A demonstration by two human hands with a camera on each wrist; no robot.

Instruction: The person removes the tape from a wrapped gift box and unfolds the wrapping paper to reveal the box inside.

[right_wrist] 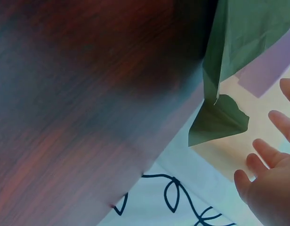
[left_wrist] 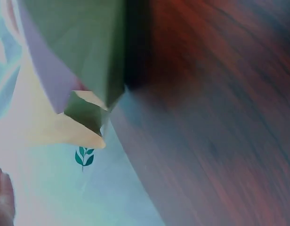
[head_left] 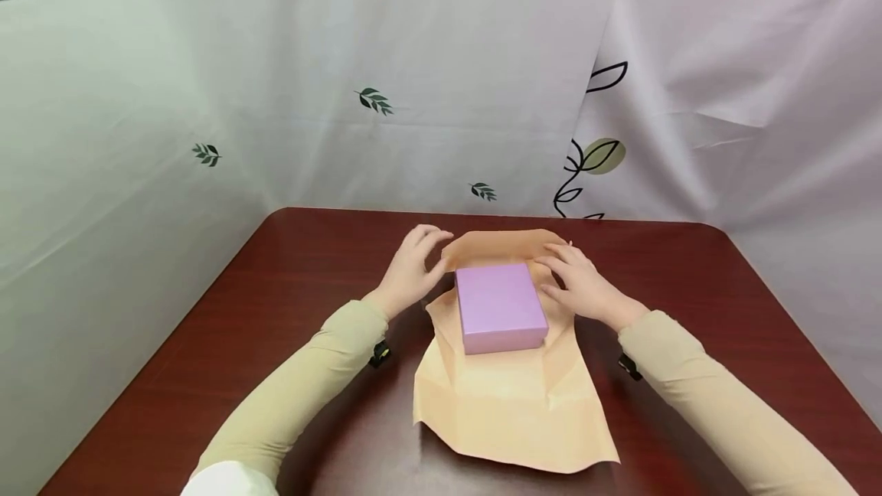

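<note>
A lilac box (head_left: 499, 301) with a lid lies on a creased sheet of tan wrapping paper (head_left: 510, 427). The paper's far edge stands folded up behind the box. My left hand (head_left: 416, 266) is at the box's far left corner, fingers spread and reaching toward the raised flap. On the other side my right hand (head_left: 582, 282) hovers over the paper's right edge, its fingers apart and pointing at the box. In the right wrist view, loosely bent fingers (right_wrist: 272, 153) show beside the paper's olive-looking underside (right_wrist: 220, 117). Only a sliver of the left hand (left_wrist: 4, 195) appears in the left wrist view.
Everything rests on a dark red-brown wooden table (head_left: 227, 343) with rounded far corners. White cloth (head_left: 427, 60) printed with leaves hangs behind and at both sides of it. The near end of the paper curls up slightly off the tabletop.
</note>
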